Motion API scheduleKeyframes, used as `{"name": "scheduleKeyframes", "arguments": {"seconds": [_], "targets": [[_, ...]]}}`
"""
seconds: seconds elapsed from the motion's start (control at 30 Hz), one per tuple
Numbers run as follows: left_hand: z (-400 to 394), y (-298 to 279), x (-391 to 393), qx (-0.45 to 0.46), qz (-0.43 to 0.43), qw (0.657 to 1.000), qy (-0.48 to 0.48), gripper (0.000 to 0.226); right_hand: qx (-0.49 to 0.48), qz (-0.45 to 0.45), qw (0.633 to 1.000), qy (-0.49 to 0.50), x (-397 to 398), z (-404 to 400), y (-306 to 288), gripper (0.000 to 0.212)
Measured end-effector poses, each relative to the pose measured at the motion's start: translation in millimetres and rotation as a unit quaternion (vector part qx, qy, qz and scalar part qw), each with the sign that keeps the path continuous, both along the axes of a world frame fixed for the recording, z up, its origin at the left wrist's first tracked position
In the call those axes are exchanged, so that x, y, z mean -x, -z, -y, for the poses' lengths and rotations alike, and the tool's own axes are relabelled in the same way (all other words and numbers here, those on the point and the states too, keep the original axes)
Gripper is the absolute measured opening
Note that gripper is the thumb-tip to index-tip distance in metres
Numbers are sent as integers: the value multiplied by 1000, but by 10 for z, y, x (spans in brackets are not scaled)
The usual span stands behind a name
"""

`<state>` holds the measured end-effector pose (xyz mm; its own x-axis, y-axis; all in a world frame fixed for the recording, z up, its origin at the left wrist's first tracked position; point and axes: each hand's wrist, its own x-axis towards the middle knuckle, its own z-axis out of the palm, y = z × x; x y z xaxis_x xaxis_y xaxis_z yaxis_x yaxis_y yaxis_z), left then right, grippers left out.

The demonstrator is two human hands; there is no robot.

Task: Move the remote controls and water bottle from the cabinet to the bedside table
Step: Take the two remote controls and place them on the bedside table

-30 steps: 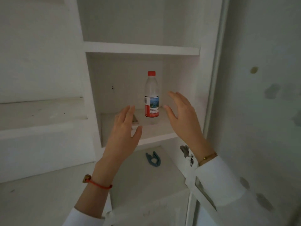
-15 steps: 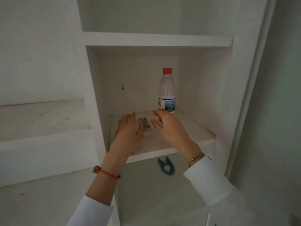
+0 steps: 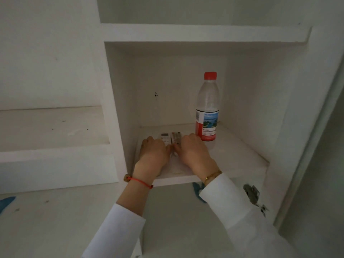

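Two remote controls lie side by side on the white cabinet shelf point(image 3: 232, 157): a white one with a small display point(image 3: 165, 137) on the left and a grey one with coloured buttons point(image 3: 176, 137) on the right. My left hand point(image 3: 153, 155) covers the near end of the white remote and my right hand point(image 3: 193, 151) covers the near end of the grey one, fingers curled down on them. Whether either remote is lifted I cannot tell. A clear water bottle point(image 3: 207, 108) with a red cap and red-blue label stands upright just right of my right hand.
The cabinet niche has a shelf board above point(image 3: 202, 33) and side walls close on both sides. A metal hinge point(image 3: 251, 194) sits on the frame at lower right. A blue object point(image 3: 196, 189) lies on the level below, partly behind my right sleeve. A white ledge point(image 3: 50, 127) runs at left.
Both hands went from raised and open in front of the shelf down onto the two remotes. The view has moved closer to the cabinet.
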<state>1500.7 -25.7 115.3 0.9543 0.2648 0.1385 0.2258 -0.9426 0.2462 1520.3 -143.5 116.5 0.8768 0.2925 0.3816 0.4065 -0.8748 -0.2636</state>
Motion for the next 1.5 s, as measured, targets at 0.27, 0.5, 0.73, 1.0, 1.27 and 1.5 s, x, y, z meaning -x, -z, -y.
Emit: {"name": "scheduleKeyframes", "arguments": {"seconds": [0.27,0.5,0.73,1.0,1.27,1.5], "targets": [[95,15,-15,40,30,998,-36,52,-99,-80,992,16,13,-13,-37,43],[166,-20,96,168,91,981,-39,42,-226,-124,966,-3,22,-9,-50,56],[211,-1,364,306,197,930,-45,36,-352,-201,912,-58,125,120,-40,34],[305,27,872,417,238,877,-28,33,-410,-195,884,-112,536,315,-2,30],[485,153,1514,465,239,852,-23,35,-418,-207,875,-129,1082,484,174,22],[538,364,2204,497,229,836,-47,35,-403,-263,859,-173,1666,589,429,25]]}}
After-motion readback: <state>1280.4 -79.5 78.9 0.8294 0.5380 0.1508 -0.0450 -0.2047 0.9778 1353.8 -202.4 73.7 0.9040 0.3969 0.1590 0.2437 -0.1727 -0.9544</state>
